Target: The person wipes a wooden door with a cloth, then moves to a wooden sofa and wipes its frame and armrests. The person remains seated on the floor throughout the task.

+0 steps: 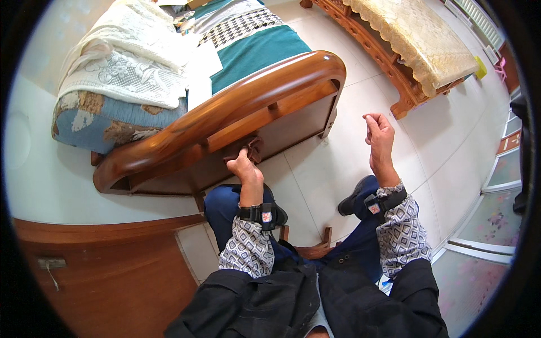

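My left hand (245, 168) is closed around a crumpled brown cloth (254, 149). It presses the cloth against the dark wooden panel (282, 135) below the curved armrest (225, 121) of a sofa. Part of the cloth is hidden behind my fingers. Off to the right, above the floor, my right hand (380, 138) hangs in the air with its fingers curled together. I see nothing in it, and it touches nothing.
White lace covers (129, 67) and a teal cushion (259, 50) lie on the sofa. A carved wooden table (403, 104) with a gold cloth (417, 45) stands at the far right. A brown door (107, 276) is at the lower left; patterned sliding panels (479, 270) line the right.
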Tool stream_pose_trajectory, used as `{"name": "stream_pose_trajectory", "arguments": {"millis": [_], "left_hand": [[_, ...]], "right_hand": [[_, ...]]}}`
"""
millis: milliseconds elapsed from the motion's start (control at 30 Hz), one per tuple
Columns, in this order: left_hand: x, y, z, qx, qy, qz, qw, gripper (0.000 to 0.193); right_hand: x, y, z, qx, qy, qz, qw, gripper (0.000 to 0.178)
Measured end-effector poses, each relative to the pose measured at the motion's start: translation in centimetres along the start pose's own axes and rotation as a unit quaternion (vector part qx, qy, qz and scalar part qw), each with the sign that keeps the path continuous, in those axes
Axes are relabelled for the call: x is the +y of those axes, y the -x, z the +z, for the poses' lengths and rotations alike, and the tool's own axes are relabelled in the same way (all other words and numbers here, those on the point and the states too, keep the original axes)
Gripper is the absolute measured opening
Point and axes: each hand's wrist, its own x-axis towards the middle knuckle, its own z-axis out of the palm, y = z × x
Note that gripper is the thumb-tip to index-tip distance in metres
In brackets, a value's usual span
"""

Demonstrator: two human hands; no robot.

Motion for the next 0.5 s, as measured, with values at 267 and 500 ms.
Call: {"name": "stream_pose_trajectory", "arguments": {"millis": [267, 500], "left_hand": [[-5.2, 4.1, 8.7, -0.077, -0.031, -0.076, 0.994, 0.022], [-15.3, 8.4, 20.3, -0.078, 0.094, -0.189, 0.974, 0.027]], "right_hand": [[2.8, -2.3, -3.0, 0.003, -0.013, 0.055, 0.998, 0.012], [1.3, -4.0, -4.5, 0.013, -0.084, 0.041, 0.996, 0.011]]}}
